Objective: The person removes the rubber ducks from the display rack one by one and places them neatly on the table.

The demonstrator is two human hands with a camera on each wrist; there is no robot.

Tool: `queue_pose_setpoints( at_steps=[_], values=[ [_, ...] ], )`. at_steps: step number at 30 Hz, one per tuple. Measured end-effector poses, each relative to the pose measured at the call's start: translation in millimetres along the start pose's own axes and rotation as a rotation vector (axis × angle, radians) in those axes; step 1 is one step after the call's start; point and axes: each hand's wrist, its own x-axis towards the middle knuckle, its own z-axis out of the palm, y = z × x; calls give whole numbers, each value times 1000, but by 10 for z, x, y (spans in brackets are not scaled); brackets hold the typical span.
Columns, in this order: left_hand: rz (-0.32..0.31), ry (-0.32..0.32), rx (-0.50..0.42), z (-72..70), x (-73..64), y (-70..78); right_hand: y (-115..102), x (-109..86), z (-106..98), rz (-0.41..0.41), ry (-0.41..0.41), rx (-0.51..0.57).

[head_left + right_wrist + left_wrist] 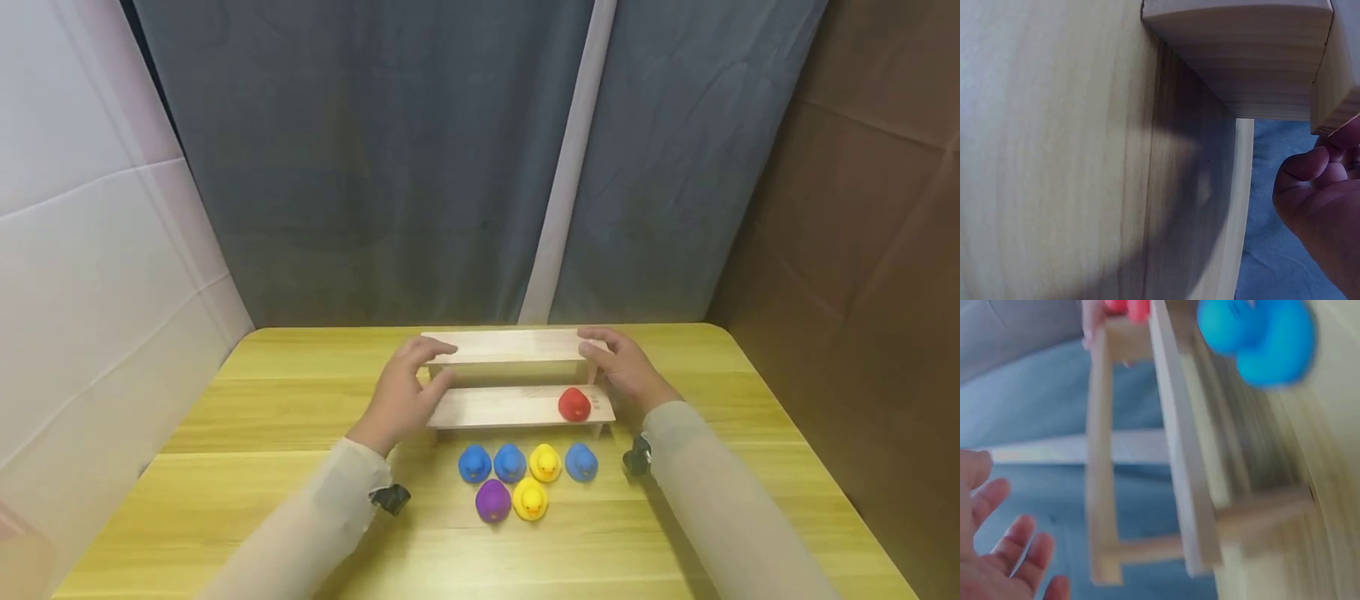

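Note:
A two-tier wooden shelf stands toward the back of the table, with a red rubber duck at the right end of its lower board. My right hand grips the right end of the upper board, fingers behind and thumb in front; the right wrist view shows the curled hand at a wooden corner, its contact partly hidden. Beside the shelf's left end is my left hand, thumb and fingers spread. The left wrist view shows that hand apart from the wood, holding nothing.
In front of the shelf sit three blue ducks, two yellow ducks and a purple duck. A grey-blue curtain hangs behind the table. White fabric flanks the left, brown fabric the right.

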Motion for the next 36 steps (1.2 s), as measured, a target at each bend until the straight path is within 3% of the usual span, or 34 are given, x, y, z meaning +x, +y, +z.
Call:
queue_pose_setpoints(
  at_steps=[6,16,21,28,31,36],
  values=[
    [-124,53,-11,-35,123,-284,-3,-1,-28,15,-4,7],
    [-251,-6,-129,58,274,-490,-9,-4,-59,6,4,-115],
    [-257,-36,-169,112,319,-579,-9,-3,-44,24,4,-86],
    [-320,-42,-347,230,326,-641,-8,10,-19,29,-4,-10],
    [-364,-25,-425,277,310,-649,-12,11,-20,32,0,-26],
    [-379,6,-511,350,298,-662,-14,18,-42,13,11,-90]
  ],
)
